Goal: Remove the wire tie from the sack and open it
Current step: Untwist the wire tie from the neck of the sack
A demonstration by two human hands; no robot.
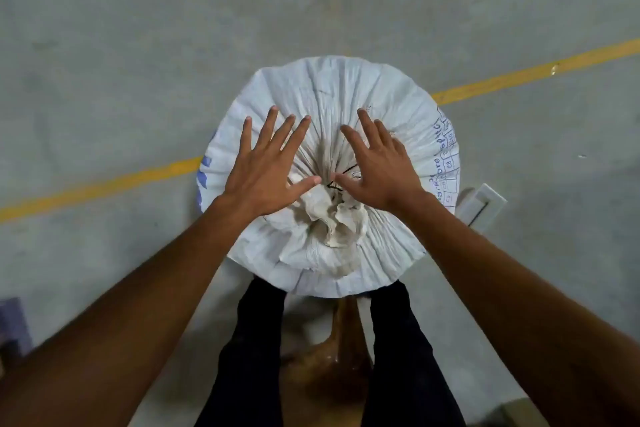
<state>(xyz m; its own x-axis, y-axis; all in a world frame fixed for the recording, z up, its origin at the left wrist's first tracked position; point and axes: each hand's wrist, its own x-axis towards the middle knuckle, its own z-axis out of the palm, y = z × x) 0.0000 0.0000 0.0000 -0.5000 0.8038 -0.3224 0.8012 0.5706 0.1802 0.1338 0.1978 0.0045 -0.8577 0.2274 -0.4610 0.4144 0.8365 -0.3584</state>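
Observation:
A full white woven sack [346, 87] stands upright on the floor in front of me, seen from above, its top gathered into a bunched neck [337, 215]. A thin dark wire tie [341, 177] wraps the neck, with loose ends sticking out. My left hand [266, 163] lies flat over the sack's left side, fingers spread, thumb tip near the tie. My right hand [379, 166] is spread the same way on the right, its thumb touching or almost touching the wire. Neither hand grips anything.
Grey concrete floor [138, 28] all around, crossed by a yellow painted line [519, 80]. A small white boxy object [483, 204] sits on the floor just right of the sack. My dark-trousered legs [256, 357] stand against the sack's near side.

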